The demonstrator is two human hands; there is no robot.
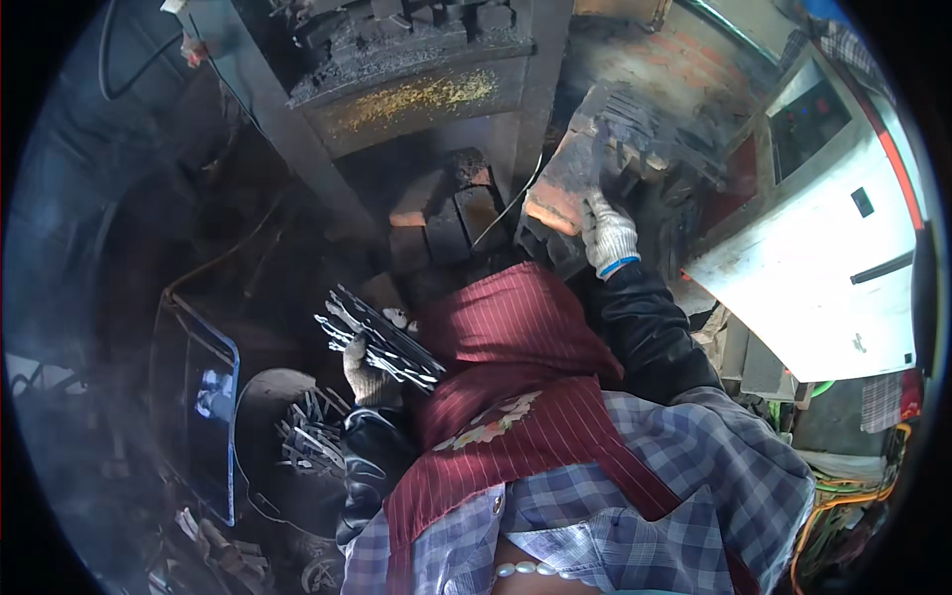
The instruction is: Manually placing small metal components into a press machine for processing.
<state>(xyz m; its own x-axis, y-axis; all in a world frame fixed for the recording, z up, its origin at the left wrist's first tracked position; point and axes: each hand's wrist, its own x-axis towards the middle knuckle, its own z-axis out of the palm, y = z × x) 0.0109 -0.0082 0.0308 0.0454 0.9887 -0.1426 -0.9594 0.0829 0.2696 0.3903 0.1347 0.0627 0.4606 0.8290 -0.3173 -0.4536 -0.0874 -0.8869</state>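
Note:
My left hand point(365, 373), in a dirty white glove, is closed around a bundle of thin flat metal strips point(382, 339) that fan out up and to the left, just above my lap. My right hand point(607, 236), in a white knitted glove with a blue cuff and a black sleeve, reaches forward and rests on an orange brick point(555, 193) at the edge of a sooty ledge. Several dark metal pieces point(635, 124) lie on that ledge just beyond the fingers. I cannot tell whether the right hand holds anything. A red striped cloth point(516, 327) covers my front.
A round dark basin point(297, 436) with more metal strips sits at lower left, beside a dark crate with a blue rim point(230, 416). Stacked bricks point(446, 208) stand under a blackened steel frame point(416, 89). A white machine cabinet point(833, 248) fills the right side.

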